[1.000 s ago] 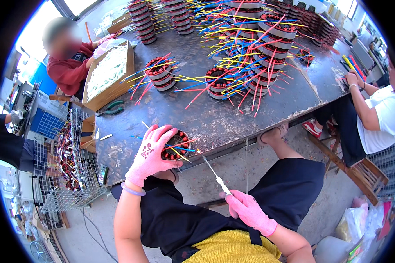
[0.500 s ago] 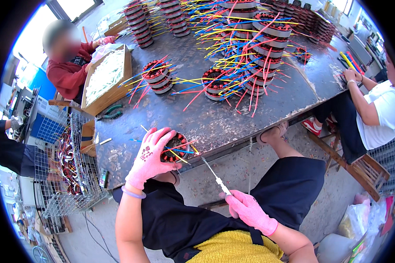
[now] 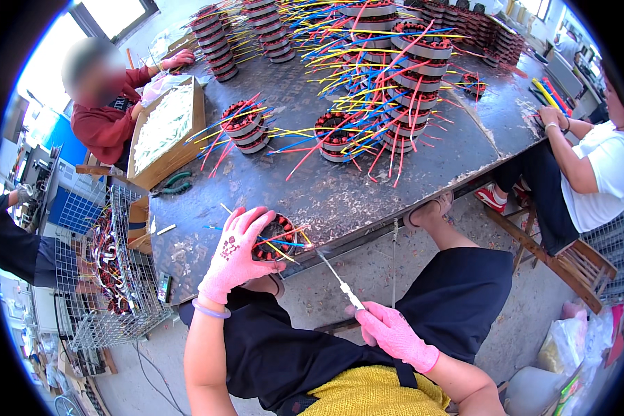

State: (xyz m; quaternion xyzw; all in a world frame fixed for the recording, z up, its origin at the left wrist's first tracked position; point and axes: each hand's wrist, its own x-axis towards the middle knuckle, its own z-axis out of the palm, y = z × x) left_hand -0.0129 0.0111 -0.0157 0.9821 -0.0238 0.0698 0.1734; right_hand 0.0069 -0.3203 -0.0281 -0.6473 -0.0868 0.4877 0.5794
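Note:
At the table's near edge, my left hand (image 3: pixel 237 251), in a pink glove, is closed around the side of a motor stator (image 3: pixel 282 229), a ring with dark red windings. Short yellow, red and blue wires (image 3: pixel 284 244) stick out of it toward the right. My right hand (image 3: pixel 397 335), also gloved in pink, grips a slim tool (image 3: pixel 351 294) with a white handle and thin metal shaft. Its tip points up and left, close to the wire ends and seemingly just apart from them; whether it is a hook or an iron cannot be made out.
Stacked stators (image 3: pixel 419 83) with long coloured wires fill the far side of the table (image 3: pixel 208 208). Green-handled pliers (image 3: pixel 175 183) lie by a cardboard box (image 3: pixel 161 132) of white pieces. A wire basket (image 3: pixel 121 305) stands left. Two co-workers sit at the table.
A blue wire end now shows at the stator's right, by the tool tip. My hands keep nearly the same places. The co-worker at far left has stretched one hand farther over the table.

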